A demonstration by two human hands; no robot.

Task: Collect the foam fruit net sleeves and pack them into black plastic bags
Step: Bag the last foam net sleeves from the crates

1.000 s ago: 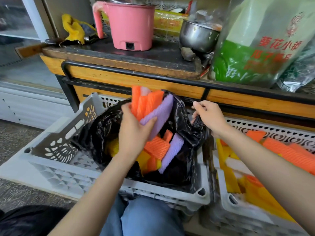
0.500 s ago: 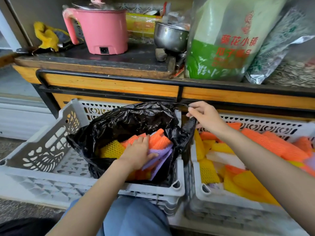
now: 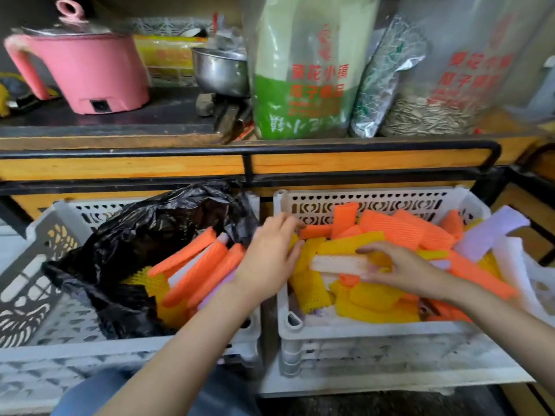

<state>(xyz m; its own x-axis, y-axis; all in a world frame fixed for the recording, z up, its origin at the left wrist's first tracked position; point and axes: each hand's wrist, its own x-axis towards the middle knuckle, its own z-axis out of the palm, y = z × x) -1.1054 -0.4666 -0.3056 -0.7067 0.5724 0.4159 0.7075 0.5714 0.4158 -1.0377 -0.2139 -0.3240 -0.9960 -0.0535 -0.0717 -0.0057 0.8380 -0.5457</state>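
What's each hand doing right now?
Left hand: open, fingers straight, holding nothing.
Right hand: pinching a white foam sleeve.

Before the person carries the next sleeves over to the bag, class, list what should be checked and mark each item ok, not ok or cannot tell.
1. Bag mouth open: ok; the black bag gapes in the left crate.
2. Bag mouth held: not ok; neither hand grips it.
3. Room in the bag: cannot tell; orange sleeves reach its mouth.
4. Grip: ok; the right hand pinches a white sleeve.
5. Other hand free: ok; the left hand is open, reaching over the right crate.
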